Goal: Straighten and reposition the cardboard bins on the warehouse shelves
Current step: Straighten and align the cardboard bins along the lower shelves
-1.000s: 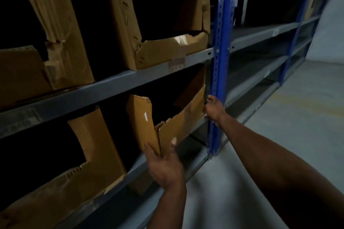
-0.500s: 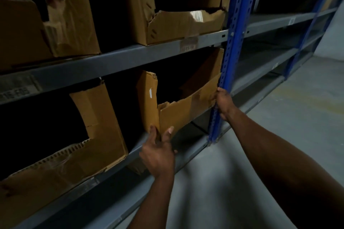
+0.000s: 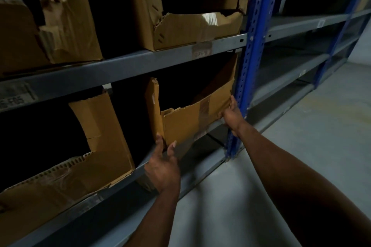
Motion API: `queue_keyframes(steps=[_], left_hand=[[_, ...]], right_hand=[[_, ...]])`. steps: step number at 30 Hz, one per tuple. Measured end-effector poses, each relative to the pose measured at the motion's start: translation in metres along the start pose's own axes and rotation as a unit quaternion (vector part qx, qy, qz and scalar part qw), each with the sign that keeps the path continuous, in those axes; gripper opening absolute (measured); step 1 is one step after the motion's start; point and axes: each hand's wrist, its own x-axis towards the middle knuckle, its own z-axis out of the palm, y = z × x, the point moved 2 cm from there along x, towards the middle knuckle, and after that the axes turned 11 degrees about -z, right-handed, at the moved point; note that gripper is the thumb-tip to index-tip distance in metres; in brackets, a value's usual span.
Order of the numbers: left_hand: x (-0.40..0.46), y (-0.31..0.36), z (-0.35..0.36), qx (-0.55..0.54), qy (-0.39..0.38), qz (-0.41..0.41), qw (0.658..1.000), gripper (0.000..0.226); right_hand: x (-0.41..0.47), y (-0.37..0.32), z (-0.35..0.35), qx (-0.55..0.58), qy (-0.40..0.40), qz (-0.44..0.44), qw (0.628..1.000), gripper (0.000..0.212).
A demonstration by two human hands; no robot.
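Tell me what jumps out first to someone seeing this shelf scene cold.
Two bare hands frame a torn cardboard bin on the lower shelf: the left hand at its bottom left corner, the right hand at its right edge. Just right of it stands a bright blue upright, vivid against the dim racking. Above, another ragged bin sits on the grey shelf beam.

4 cardboard bins [image 3: 186, 124], 2 hands [image 3: 162, 168], 2 blue uprights [image 3: 253, 46].

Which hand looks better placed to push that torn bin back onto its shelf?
Probably the right hand: it grips the torn cardboard bin at its right corner beside the blue upright. The left hand is open at the lower left corner.
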Motion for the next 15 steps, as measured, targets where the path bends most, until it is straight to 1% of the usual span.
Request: queue_keyframes(steps=[4,6,9,12,15], left_hand=[[0.001,0.000,0.002,-0.010,-0.025,-0.004,1.000,0.058],[0.003,0.000,0.000,-0.013,-0.021,-0.001,1.000,0.059],[0.008,0.001,-0.002,0.002,-0.010,0.005,1.000,0.058],[0.008,-0.005,-0.004,0.029,-0.011,0.040,0.999,0.051],[0.005,-0.016,-0.008,0.026,-0.028,0.050,0.998,0.042]], right_hand=[[0.004,0.005,-0.003,0.005,-0.003,0.001,1.000,0.104],[0.008,0.013,-0.005,0.006,-0.007,-0.014,1.000,0.099],[0.003,0.007,-0.004,-0.005,0.003,-0.015,1.000,0.101],[-0.006,0.005,0.001,-0.019,-0.001,-0.017,1.000,0.102],[-0.015,0.020,0.006,-0.059,-0.007,-0.010,0.998,0.103]])
